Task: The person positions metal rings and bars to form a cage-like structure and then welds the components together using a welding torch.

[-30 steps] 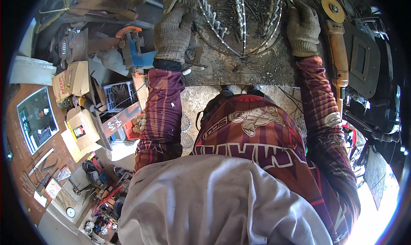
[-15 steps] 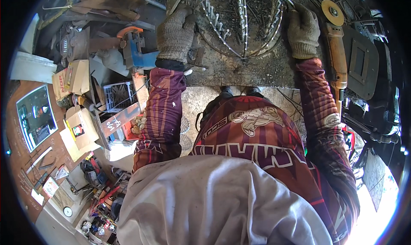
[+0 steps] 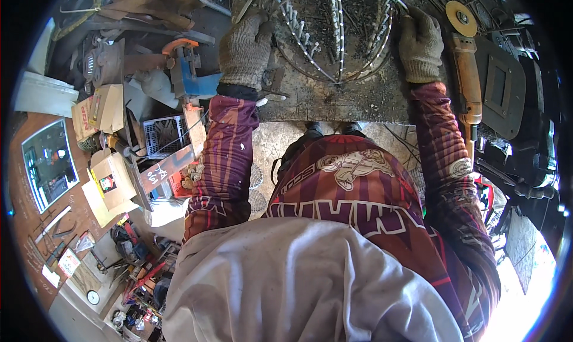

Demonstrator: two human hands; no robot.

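Note:
A round metal wire frame (image 3: 338,50) with curved ribs rests on the dark, worn worktable (image 3: 346,106); its far part runs out of view at the top. Small pale spots and short stubs line its ribs. My left hand (image 3: 245,50), in a grey knit glove, is closed at the frame's left side, its fingertips partly hidden. On the opposite side my right hand (image 3: 421,47), gloved alike, has its fingers curled round the end of the upper hoop. A thin rod (image 3: 273,93) and a small dark metal piece (image 3: 276,78) lie beside my left wrist.
Just right of my right hand lies an angle grinder (image 3: 467,73) with a tan disc (image 3: 461,18). A dark welding mask (image 3: 500,91) is beyond it. Left of the table stand a blue tool with an orange part (image 3: 194,76), a white crate (image 3: 164,134) and open cardboard boxes (image 3: 112,178).
Very little differs. The wire frame and my right hand sit slightly farther left and nearer in the picture; both hands keep their hold.

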